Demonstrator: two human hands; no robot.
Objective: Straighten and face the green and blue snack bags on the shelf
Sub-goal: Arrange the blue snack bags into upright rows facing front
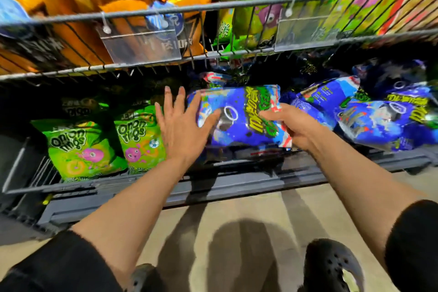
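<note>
The wire shelf [151, 187] is holding two green onion-ring bags [83, 149] upright at the left and a jumble of blue bags [379, 121] lying tipped over at the right, some half buried in shadow at the far side. Between them, one blue bag [239, 118] is lying on its side, its print running sideways.

The left hand [180, 128] is pressing flat against that bag's left end, fingers straight and spread, gripping nothing. The right hand [289, 128] is pinching the bag's right seam between thumb and curled fingers.

Risks, as I judge them: the slick, air-filled bag is likely to slide off the flat palm while turning upright. Swinging it left is likely to topple the nearer green bag [142, 140], standing just beside the left hand. Standing it up against the slumped pile may be letting it fall again.
</note>
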